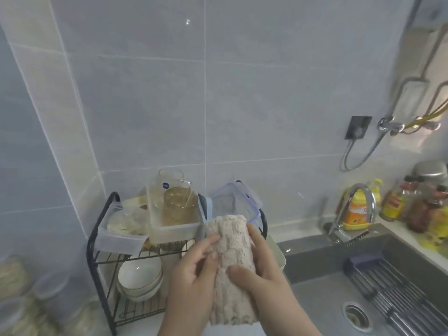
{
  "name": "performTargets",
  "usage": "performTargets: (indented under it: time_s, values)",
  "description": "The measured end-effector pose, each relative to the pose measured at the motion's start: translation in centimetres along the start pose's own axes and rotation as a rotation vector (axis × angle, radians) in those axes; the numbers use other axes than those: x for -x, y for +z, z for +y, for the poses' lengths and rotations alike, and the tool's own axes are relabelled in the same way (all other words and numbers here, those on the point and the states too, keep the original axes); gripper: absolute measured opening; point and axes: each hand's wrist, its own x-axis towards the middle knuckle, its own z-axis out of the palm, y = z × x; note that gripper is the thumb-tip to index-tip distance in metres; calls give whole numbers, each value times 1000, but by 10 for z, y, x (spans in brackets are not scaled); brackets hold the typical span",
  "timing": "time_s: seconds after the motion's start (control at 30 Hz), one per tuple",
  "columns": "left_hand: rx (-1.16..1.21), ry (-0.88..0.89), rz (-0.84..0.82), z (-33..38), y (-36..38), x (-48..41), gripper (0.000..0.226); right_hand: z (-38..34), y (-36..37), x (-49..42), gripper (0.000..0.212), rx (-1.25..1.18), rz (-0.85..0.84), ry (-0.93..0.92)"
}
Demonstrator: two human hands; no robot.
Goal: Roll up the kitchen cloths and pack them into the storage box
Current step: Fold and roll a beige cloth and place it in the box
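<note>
left hand (194,275) grips beige cloth (232,248) | right hand (265,270) clasps it, thumb across | blue-clipped box (238,198) at 12 o'clock of cloth

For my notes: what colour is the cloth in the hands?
Mottled beige-pink cloth, seen in the head view.

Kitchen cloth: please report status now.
Left hand and right hand both grip cloth. Cloth bunched lengthwise, in the air. Blue-clipped box just behind; nothing between.
</note>
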Motion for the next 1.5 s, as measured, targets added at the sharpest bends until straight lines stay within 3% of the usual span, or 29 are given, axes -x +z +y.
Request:
performTargets:
  time_s: [0.13, 0.3, 0.47, 0.6, 0.77, 0.97, 1.13, 1.3, 1.5]
  values:
    - [282, -98, -151, 21, 32, 11, 31, -26, -28, 27, 75, 6, 118, -68]
    - [408, -117, -404, 32, 111, 44, 36, -54, -100, 90, 77, 98, 311, -115]
    - [396, -96, -648, 35, 230, 97, 46, -85, -186, 182, 78, 116, 553, -131]
    - [347, -111, -867, 29, 342, 154, 32, -100, -267, 261, 73, 55, 774, -171]
    - [327, -150, -1120, 28, 479, 228, 39, -109, -379, 341, 82, -29, 1061, -214]
    - [369, -192, -1252, 42, 590, 290, 39, -138, -472, 409, 62, -40, 1208, -251]
    - [399, -258, -1345, 47, 666, 326, 35, -144, -535, 454, 61, -170, 1305, -258]
    - [401, -386, -1469, 40, 755, 354, 35, -148, -612, 480, 58, -145, 1374, -231]
    - [360, -361, -1543, 17, 888, 358, 37, -159, -734, 479, 53, -131, 1451, -235]
